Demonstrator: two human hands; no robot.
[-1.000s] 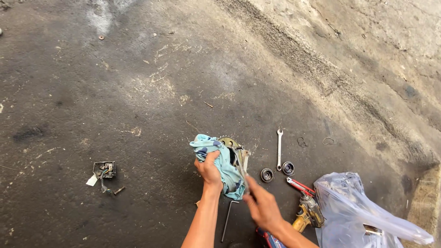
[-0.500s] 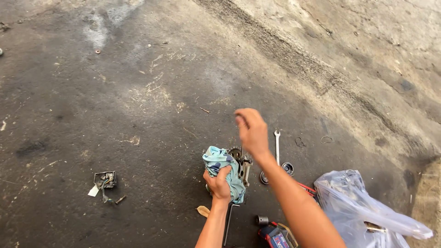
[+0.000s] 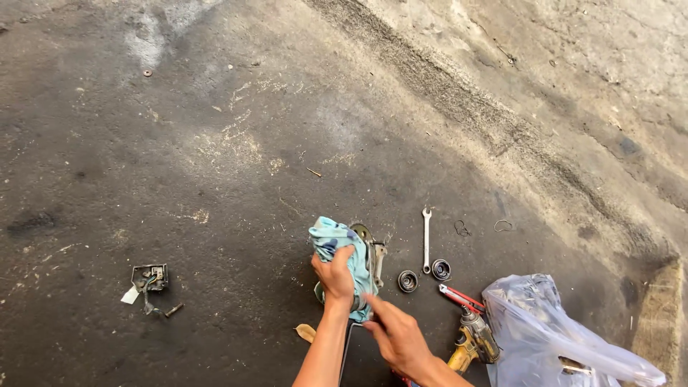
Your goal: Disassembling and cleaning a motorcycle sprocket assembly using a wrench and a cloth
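1. A small dark metal bracket with a white tag (image 3: 148, 279) lies on the grey oil-stained concrete floor (image 3: 215, 143) at the left, well apart from the hands, with a short bolt (image 3: 173, 309) just beside it.
2. The left hand (image 3: 335, 276) has its grip closed around a crumpled light-blue cloth (image 3: 337, 247), pressing it against a dull grey metal part (image 3: 371, 252) that shows at the cloth's right edge, low in the middle of the view.
3. The right hand (image 3: 398, 335) sits just below the cloth, its forefinger stretched out and touching the cloth's lower edge; its grip holds nothing.
4. 2 round black bearing rings (image 3: 408, 281) lie right of the metal part, beside a slim silver open-ended spanner (image 3: 426, 240) lying nearly upright in the view.
5. Red-handled pliers (image 3: 461, 297) and a yellow and black power drill (image 3: 473, 342) lie near a clear plastic bag (image 3: 552, 330) at the lower right.
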